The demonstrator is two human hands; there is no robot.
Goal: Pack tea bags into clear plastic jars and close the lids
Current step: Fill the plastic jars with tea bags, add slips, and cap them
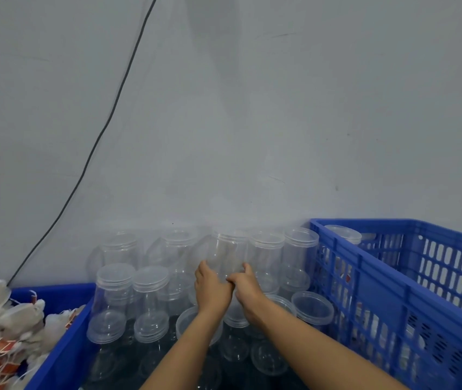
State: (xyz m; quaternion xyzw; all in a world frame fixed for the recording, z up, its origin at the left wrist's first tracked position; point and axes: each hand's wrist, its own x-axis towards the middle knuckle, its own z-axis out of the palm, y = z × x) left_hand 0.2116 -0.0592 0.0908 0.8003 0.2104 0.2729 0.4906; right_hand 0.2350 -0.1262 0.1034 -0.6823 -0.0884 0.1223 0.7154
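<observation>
Low in the frame's centre, the left hand (212, 288) and right hand (245, 288) both curl around one clear jar (228, 254) among the stacked jars, between two blue crates (393, 291).

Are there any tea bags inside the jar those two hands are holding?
No. The clear jar gripped by the left hand and right hand looks empty.

Dim, cool, bluish light falls evenly across the grey wall (280, 108); shadows are faint. The whole frame is soft and hazy, and wide-angle distortion bows the black cable (106, 119) at left.
</observation>
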